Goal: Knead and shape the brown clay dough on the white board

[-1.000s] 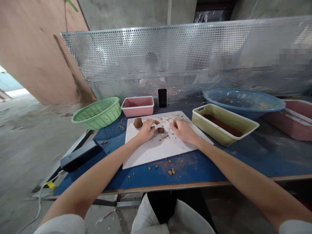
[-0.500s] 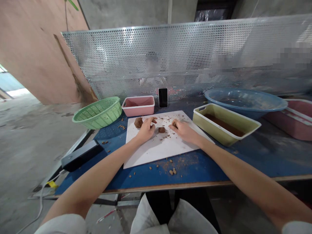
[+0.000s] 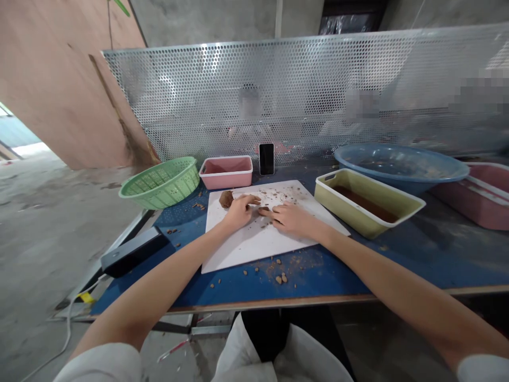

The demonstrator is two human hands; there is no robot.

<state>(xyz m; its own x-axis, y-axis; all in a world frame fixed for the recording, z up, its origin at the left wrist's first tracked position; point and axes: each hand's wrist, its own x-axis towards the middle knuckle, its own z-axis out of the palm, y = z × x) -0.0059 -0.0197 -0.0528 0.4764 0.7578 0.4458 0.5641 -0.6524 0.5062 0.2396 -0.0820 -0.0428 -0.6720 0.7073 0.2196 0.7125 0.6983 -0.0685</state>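
Note:
A white board (image 3: 234, 252) lies on the blue tabletop, strewn with brown crumbs. Near its middle sits a small block of brown clay (image 3: 263, 210). My right hand (image 3: 293, 218) is laid low over the board, fingers stretched out, the fingertips at the clay block and partly covering it. To the left of the block my left hand (image 3: 239, 211) rests with fingers apart and slightly bent, and nothing shows in its grasp. Just behind that hand, at the board's left rear, is a bigger rounded lump of clay (image 3: 226, 199).
Behind the board stand a pink basin (image 3: 226, 181) and a phone (image 3: 266, 159). A green basket (image 3: 159, 185) is at left, a dark box (image 3: 135, 252) nearer. On the right are an olive tub (image 3: 368, 225) with brown liquid, a blue basin (image 3: 401, 183) and another pink tub (image 3: 473, 204).
My right hand has moved left and its curled fingers have straightened onto the small clay block. My left hand has shifted only slightly, its fingers reaching further right.

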